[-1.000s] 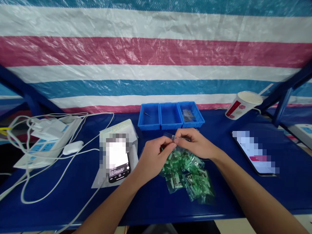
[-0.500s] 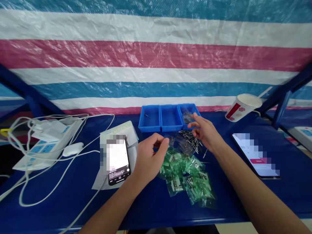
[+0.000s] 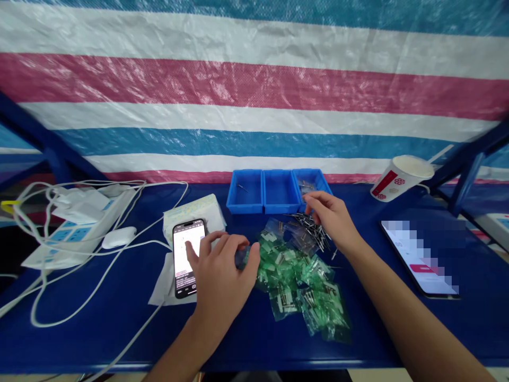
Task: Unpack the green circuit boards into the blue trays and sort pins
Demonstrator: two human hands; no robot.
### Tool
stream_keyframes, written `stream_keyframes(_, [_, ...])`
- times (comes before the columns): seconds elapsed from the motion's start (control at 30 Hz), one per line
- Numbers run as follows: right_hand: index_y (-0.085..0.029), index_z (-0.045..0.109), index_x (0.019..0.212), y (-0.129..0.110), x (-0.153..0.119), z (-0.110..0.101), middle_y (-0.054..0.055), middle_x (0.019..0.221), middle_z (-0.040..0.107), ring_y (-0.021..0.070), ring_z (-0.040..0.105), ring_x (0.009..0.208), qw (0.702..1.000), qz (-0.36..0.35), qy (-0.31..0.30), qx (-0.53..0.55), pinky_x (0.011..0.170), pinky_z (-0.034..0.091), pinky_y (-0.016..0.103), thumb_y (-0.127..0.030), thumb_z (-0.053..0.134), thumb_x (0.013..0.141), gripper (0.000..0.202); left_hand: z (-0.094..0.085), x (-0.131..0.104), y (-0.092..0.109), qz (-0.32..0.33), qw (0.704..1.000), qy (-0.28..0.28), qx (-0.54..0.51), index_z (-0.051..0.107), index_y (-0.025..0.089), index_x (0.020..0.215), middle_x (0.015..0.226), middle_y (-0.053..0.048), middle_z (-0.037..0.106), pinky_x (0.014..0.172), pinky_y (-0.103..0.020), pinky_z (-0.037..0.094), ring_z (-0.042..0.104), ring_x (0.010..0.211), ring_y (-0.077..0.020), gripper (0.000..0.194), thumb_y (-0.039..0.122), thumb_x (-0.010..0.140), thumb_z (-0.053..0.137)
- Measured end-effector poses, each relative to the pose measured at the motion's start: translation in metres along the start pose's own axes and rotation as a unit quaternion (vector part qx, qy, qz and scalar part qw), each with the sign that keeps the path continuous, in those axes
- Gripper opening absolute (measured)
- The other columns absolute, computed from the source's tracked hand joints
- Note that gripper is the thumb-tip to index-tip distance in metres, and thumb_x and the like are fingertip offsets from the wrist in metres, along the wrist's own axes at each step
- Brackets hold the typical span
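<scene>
Nearest me, on a glossy dark-blue tabletop (image 3: 270, 345), lies a heap of green-tinted clear plastic packets (image 3: 298, 277), silvery pieces showing inside several; the heap marks the centre of the clock. At nine o'clock, my left hand (image 3: 221, 270) has its fingers spread wide, the thumb toward the heap and the index finger over the lit screen of a black-framed smartphone (image 3: 183, 269); whether it touches the glass I cannot tell. At three o'clock, well apart, lies a second dark-edged smartphone (image 3: 421, 265), screen up.

Just beyond the heap, at one o'clock, is a loose pile of thin silvery metal pins (image 3: 316, 234). Above its far part, beside the right-hand tray, my right hand (image 3: 309, 206) draws thumb and fingers narrowly together; I cannot tell whether they pinch anything. At ten o'clock sits a white power strip (image 3: 71, 234) tangled in white cables (image 3: 35, 297).

At twelve o'clock, three bright-blue plastic trays (image 3: 280, 208) stand in a row: a slender metal piece in the left, clear packets in the right. At two o'clock stands a white-and-red cup (image 3: 395, 180); behind everything hangs a striped plastic tarpaulin (image 3: 254, 85).
</scene>
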State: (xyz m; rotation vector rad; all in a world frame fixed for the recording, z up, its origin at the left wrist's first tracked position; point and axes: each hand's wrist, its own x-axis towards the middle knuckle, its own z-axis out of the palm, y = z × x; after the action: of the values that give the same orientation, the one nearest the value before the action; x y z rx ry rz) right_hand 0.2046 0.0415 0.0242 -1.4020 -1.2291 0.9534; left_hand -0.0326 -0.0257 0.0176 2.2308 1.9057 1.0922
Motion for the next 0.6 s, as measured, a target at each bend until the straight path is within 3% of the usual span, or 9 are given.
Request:
stream_keyframes(0.13, [-0.019, 0.068, 0.093, 0.003, -0.002, 0.002, -0.001, 0.069, 0.061, 0.0124, 0.046, 0.054, 0.998, -0.015, -0.036, -0.046, 0.053, 0.035, 0.028, -0.048, 0.064, 0.086, 0.030, -0.002, 0.009, -0.014, -0.030, 0.999, -0.018, -0.024, 0.062, 0.023, 0.076, 0.079, -0.005, 0.073, 0.102, -0.065, 0.033, 0.061, 0.093, -0.0329, 0.017, 0.034, 0.089, 0.061])
stream_keyframes(0.23, [-0.019, 0.069, 0.096, 0.004, -0.005, 0.003, 0.000, 0.070, 0.062, 0.0147, 0.051, 0.059, 0.989, -0.054, -0.085, -0.108, 0.058, 0.038, 0.030, -0.047, 0.059, 0.091, 0.030, -0.003, 0.029, -0.013, 0.015, 1.000, 0.011, -0.017, 0.062, 0.022, 0.078, 0.080, -0.005, 0.072, 0.105, -0.063, 0.032, 0.061, 0.098, -0.0325, 0.015, 0.032, 0.089, 0.061])
stream_keyframes(0.3, [-0.019, 0.070, 0.091, 0.003, -0.008, 0.005, 0.002, 0.074, 0.065, 0.0167, 0.055, 0.066, 0.968, -0.108, -0.136, -0.180, 0.063, 0.041, 0.032, -0.045, 0.059, 0.091, 0.028, -0.003, 0.044, -0.008, 0.079, 0.996, 0.023, -0.025, 0.062, 0.021, 0.079, 0.083, -0.005, 0.071, 0.107, -0.059, 0.033, 0.063, 0.095, -0.0285, 0.016, 0.028, 0.092, 0.057])
stream_keyframes(0.37, [-0.020, 0.071, 0.090, 0.002, -0.012, 0.007, 0.005, 0.083, 0.068, 0.0196, 0.058, 0.077, 0.932, -0.169, -0.193, -0.254, 0.073, 0.043, 0.035, -0.041, 0.061, 0.091, 0.024, -0.001, 0.057, -0.002, 0.134, 0.989, 0.000, -0.063, 0.063, 0.020, 0.085, 0.083, -0.005, 0.071, 0.095, -0.046, 0.045, 0.063, 0.087, -0.0236, 0.017, 0.025, 0.096, 0.050])
stream_keyframes(0.43, [-0.020, 0.072, 0.095, 0.000, -0.017, 0.010, 0.007, 0.096, 0.069, 0.0232, 0.058, 0.089, 0.898, -0.218, -0.233, -0.304, 0.083, 0.043, 0.040, -0.042, 0.064, 0.089, 0.024, 0.004, 0.065, 0.003, 0.156, 0.985, -0.005, -0.080, 0.064, 0.019, 0.089, 0.085, -0.006, 0.070, 0.084, -0.039, 0.049, 0.062, 0.085, -0.0222, 0.018, 0.024, 0.097, 0.048])
stream_keyframes(0.6, [-0.020, 0.070, 0.112, 0.000, -0.026, 0.017, 0.011, 0.115, 0.066, 0.0310, 0.052, 0.106, 0.859, -0.255, -0.252, -0.366, 0.090, 0.039, 0.046, -0.049, 0.066, 0.087, 0.038, 0.018, 0.045, 0.011, 0.124, 0.991, 0.017, -0.041, 0.062, 0.022, 0.083, 0.081, -0.003, 0.071, 0.106, -0.052, 0.037, 0.063, 0.086, -0.0233, 0.014, 0.025, 0.094, 0.054])
